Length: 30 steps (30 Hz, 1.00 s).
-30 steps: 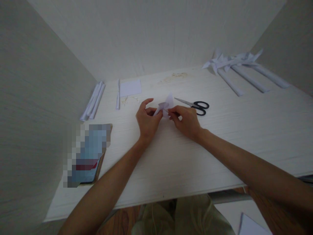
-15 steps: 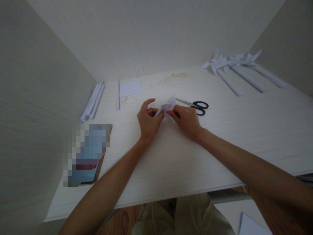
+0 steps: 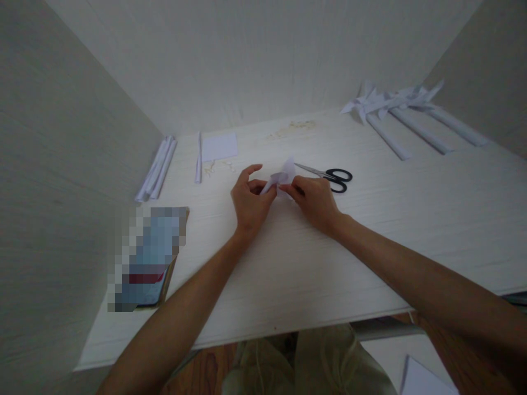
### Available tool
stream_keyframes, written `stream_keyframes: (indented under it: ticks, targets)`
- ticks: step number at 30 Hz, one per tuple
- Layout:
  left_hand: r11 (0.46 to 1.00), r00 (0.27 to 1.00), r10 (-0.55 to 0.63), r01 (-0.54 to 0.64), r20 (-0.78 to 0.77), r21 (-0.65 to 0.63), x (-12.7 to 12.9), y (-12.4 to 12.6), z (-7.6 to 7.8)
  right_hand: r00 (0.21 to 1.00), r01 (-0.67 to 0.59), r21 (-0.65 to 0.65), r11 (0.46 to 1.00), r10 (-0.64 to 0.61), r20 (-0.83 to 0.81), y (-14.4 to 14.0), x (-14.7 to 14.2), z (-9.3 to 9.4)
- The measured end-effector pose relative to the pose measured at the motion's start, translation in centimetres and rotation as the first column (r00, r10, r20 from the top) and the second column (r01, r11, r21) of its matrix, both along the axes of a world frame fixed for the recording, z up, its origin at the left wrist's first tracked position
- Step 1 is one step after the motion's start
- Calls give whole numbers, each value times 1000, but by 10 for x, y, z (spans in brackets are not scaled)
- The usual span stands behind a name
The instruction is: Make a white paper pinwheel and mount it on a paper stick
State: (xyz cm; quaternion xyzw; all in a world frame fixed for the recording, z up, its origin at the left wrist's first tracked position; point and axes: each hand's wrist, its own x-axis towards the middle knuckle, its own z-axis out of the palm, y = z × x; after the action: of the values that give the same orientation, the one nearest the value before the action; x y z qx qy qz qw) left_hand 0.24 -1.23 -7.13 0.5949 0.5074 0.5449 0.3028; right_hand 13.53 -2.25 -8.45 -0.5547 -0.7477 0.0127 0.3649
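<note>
From the head camera, the person's left hand [image 3: 248, 204] and right hand [image 3: 315, 202] meet over the middle of the white worktop [image 3: 370, 230], both closed on a small folded piece of white paper [image 3: 283, 176]. The left thumb and fingers pinch its left end, with the forefinger curled up clear of it; the right fingers nip its right side, and a pointed flap stands up between the two hands. The paper seems to sit just above the worktop, though whether it touches cannot be told.

The step in hand looks like setting a fold or crease. To do it well, the person would likely keep one pinch as a fixed anchor and work the other, line up the edges before pressing, and run the crease firmly, since thin paper slips and tears at a point.

Just beyond the right hand lie black-handled scissors [image 3: 331, 177], near but apart from the paper. Finished paper pinwheels on rolled stems [image 3: 401, 109] lie at the far right, rolled paper sticks [image 3: 157, 167] at the far left, a flat paper square [image 3: 219, 146] behind, and a blurred phone [image 3: 148, 258] near the left edge.
</note>
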Motion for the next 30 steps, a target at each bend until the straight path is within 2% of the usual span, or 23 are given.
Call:
stream_keyframes:
  ticks: [5, 13, 19, 25, 30]
  targets:
    - [1000, 1000, -12, 12, 9, -7, 0, -1, 0, 996, -51, 73, 996, 56, -68, 0, 1, -1]
    - [1000, 1000, -10, 10, -6, -12, -1, 0, -1, 997, -21, -57, 998, 17, -74, 1, 0, 2]
    - [1000, 1000, -19, 19, -15, 4, -1, -1, 0, 990, -72, 28, 997, 75, -120, 1, 1, 0]
    - [1000, 1000, -7, 7, 3, -11, 0, -1, 0, 995, -38, -49, 998, 34, -93, 3, 1, 0]
    - [1000, 1000, -9, 9, 16, -19, 1, -1, 1, 993, -53, 43, 998, 57, -100, 2, 2, 0]
